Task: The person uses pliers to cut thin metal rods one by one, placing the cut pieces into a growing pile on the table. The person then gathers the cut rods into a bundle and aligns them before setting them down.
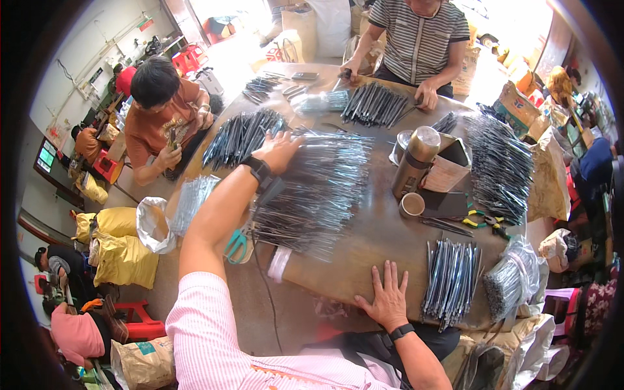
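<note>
A broad pile of thin, dark, shiny strips (318, 188), some in clear sleeves, covers the middle of the table; parts of it are blurred. My left hand (281, 151) reaches over the pile's far left corner with its fingers stretched out, beside another heap of strips (244, 136). I cannot tell whether it touches them. My right hand (388, 299) lies flat near the table's front edge, fingers spread, holding nothing. To its right is a neat stack of strips (452, 279). Teal-handled scissors (236, 246) lie below my left forearm.
A thermos (417, 159), a paper cup (412, 205) and yellow-black pliers (478, 220) stand or lie on the table's right side (383, 240). More strips (500, 166) fill the far right. Co-workers sit at the far left (162, 123) and far side (419, 39).
</note>
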Demonstrator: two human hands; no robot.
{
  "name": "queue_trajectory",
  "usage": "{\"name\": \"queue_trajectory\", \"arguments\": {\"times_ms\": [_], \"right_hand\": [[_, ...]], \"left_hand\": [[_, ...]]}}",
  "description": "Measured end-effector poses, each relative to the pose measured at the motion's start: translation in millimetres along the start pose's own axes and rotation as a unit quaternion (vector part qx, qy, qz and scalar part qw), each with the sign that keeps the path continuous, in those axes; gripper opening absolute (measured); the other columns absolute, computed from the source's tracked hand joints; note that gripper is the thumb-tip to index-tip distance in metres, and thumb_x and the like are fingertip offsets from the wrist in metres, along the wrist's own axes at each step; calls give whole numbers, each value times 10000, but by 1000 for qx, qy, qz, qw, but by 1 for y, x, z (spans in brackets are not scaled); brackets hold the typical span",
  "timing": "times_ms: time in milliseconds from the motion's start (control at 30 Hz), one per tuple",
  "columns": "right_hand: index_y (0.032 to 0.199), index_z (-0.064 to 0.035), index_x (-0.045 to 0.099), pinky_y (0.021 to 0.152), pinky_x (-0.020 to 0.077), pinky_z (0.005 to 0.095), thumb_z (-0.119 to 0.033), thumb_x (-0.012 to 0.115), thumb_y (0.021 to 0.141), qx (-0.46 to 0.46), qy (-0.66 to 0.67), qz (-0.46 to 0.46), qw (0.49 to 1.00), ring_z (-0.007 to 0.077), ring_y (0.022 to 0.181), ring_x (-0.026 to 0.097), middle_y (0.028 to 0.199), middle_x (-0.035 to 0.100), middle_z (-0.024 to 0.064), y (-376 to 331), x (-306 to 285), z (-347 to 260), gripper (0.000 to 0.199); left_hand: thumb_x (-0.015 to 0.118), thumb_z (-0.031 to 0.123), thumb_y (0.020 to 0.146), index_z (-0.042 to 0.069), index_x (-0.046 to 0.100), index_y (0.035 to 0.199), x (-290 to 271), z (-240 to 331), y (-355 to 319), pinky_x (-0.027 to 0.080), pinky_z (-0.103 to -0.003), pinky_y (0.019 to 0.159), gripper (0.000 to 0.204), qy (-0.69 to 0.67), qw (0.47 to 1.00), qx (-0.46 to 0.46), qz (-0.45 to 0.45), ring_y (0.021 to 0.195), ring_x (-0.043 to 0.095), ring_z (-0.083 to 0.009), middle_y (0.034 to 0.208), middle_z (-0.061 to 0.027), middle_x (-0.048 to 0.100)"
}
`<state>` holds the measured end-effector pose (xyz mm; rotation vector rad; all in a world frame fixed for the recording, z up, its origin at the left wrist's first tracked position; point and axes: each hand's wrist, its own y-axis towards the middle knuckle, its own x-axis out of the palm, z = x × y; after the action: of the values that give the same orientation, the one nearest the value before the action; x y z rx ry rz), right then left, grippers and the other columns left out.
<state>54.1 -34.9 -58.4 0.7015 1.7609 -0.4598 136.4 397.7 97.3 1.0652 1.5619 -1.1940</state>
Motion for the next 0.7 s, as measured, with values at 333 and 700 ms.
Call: {"name": "queue_trajectory", "arguments": {"times_ms": [333,700], "right_hand": [[1463,-53,419,1166,98,620,-625,602,823,-1,10,8,1000,398,1462,233,1542,300,266,-1,-2,0,877],[1455,-50,428,1169,101,613,-618,608,823,-3,13,16,1000,398,1460,238,1533,312,268,-1,-2,0,869]], "left_hand": [[595,-53,802,143,235,1542,0,7,0,236,-616,1152,846,21,999,-10,-24,1400,343,-422,1474,-277,365],[600,-82,780,137,211,1547,1,10,-8,254,-604,1144,888,11,1000,-17,-17,1389,355,-431,1452,-271,391]]}}
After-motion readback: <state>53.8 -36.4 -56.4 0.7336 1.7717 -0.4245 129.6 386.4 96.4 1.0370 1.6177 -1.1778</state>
